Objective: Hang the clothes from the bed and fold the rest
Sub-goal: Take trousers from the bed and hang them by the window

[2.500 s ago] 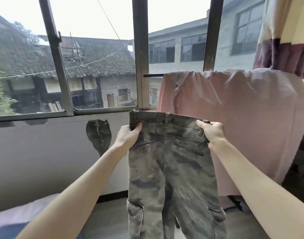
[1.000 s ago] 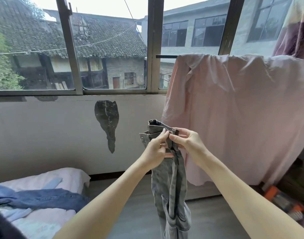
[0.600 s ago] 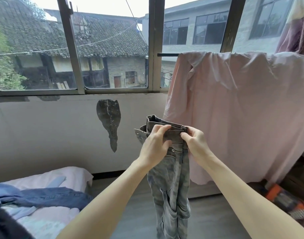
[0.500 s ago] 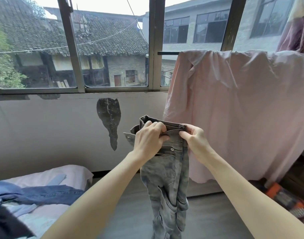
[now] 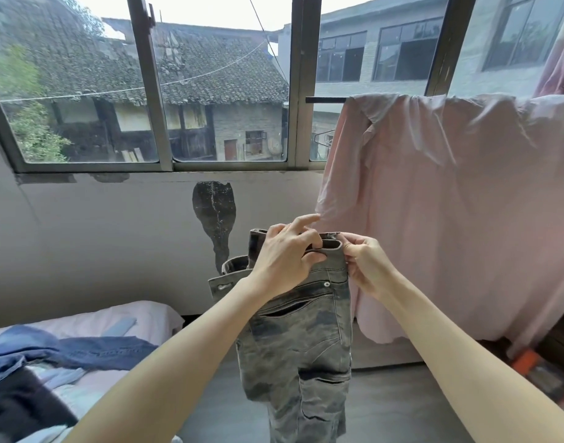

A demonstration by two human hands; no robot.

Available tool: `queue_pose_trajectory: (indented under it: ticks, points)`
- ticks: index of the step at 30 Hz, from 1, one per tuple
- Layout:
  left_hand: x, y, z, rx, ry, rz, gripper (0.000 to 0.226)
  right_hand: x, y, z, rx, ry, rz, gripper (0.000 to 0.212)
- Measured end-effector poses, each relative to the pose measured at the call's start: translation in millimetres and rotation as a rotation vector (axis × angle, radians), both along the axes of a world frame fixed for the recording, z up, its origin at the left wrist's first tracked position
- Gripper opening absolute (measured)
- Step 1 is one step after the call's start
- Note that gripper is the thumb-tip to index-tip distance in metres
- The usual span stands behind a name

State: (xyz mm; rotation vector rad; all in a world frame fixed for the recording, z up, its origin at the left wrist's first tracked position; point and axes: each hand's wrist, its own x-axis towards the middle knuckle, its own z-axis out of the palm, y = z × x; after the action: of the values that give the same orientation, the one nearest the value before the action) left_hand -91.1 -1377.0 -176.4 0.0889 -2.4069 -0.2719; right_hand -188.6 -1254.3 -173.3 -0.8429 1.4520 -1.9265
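Here, left hand (image 5: 285,255) and right hand (image 5: 367,262), each grip pinching camouflage trousers (image 5: 301,334) waistband

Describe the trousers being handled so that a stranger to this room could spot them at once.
Below the window, left of the pink sheet draped on a rail, both hands grip a waistband. The camouflage cargo trousers hang from it: the only mottled grey-green garment, held in the air rather than lying on the bed.

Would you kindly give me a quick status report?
Both hands, left and right, grip the trousers at the waistband. Trousers hang folded lengthwise. Pink sheet behind, not blocking.
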Motion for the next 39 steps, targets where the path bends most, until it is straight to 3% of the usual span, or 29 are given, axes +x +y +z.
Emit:
queue_pose_trajectory:
  ticks: [5,8,11,14,16,18,20,22,27,34,39]
  points:
    - [2.7,-5.5,-5.0,-0.023,0.002,0.078,0.018,3.0,-0.4,-7.4,0.043,0.138,0.007,0.025]
    - [4.8,-4.4,-6.1,0.011,0.046,0.084,0.017,5.3,5.2,-16.4,0.164,0.375,0.002,0.032]
    - [5.0,0.7,-6.3,0.017,0.062,0.090,0.019,7.8,4.4,-23.1,0.233,0.492,-0.099,0.017]
    - [5.1,4.4,-2.0,0.018,0.040,0.092,0.025,9.4,0.7,-25.9,0.193,0.532,-0.185,0.018]
    - [11.0,-4.4,4.9,-0.063,-0.022,0.159,0.044,9.4,0.4,-27.7,0.170,0.520,-0.229,0.021]
    - [22.8,-22.0,11.7,-0.157,-0.209,0.272,0.068,5.5,2.1,-30.4,0.154,0.458,-0.280,0.022]
    - [35.5,-39.8,14.6,-0.075,-0.407,0.289,0.065,2.9,2.4,-31.7,0.143,0.406,-0.293,0.026]
    - [45.1,-48.2,8.9,0.145,-0.507,0.171,0.050,3.6,-0.2,-34.5,0.139,0.392,-0.281,0.028]
    - [61.1,-46.8,-16.7,0.375,-0.323,-0.032,0.052,-0.5,-6.2,-41.9,0.092,0.307,-0.349,0.024]
    - [76.3,-49.6,-29.5,0.291,-0.330,-0.027,0.059,-9.2,-7.1,-40.8,0.043,0.297,-0.348,0.027]
    - [83.2,-49.2,-44.1,0.398,-0.294,-0.012,0.052,-7.3,-8.0,-41.5,-0.011,0.333,-0.335,0.028]
